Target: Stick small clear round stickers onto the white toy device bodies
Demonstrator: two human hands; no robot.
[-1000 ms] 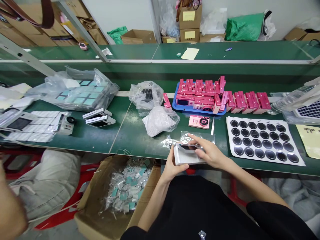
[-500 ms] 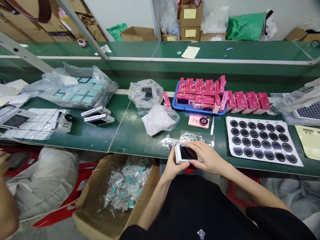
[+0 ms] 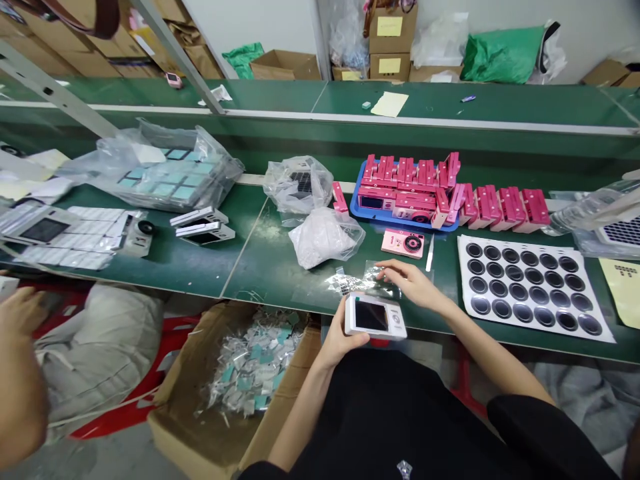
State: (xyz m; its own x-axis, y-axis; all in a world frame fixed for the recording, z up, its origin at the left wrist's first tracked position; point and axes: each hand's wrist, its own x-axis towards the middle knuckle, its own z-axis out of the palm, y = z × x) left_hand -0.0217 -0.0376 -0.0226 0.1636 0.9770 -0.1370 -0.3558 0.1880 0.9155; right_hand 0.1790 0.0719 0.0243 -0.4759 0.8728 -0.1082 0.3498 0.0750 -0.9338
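"Looking through the head view, what sits at lower centre of the frame?"

"A white camera body (image 3: 396, 323) with its dark rectangular screen (image 3: 371, 316) facing up, resting in the left hand (image 3: 336, 341). Its long axis runs almost side to side, dipping slightly toward the right."

"How do the fingers stand?"

"The left fingers (image 3: 351, 340) are together, curled around the body's left end and apparently under it, though the underside is hidden, so the exact grip is hard to judge. The right hand (image 3: 414, 287) holds nothing. Its fingers (image 3: 385, 270) are apart, spread over clear plastic film (image 3: 367, 281) just above the body and, as far as this view shows, not touching it."

"Which hand is nearer the body?"

"The left, since the body lies in it."

"What else is close by?"

"A pink toy camera (image 3: 403, 243) lies above the right hand. Further up sits a blue tray (image 3: 353, 204) of pink camera parts (image 3: 400, 192). To the right is a white sheet (image 3: 466, 280) of black discs (image 3: 530, 287). At far lower left is a co-worker's hand (image 3: 20, 320)."
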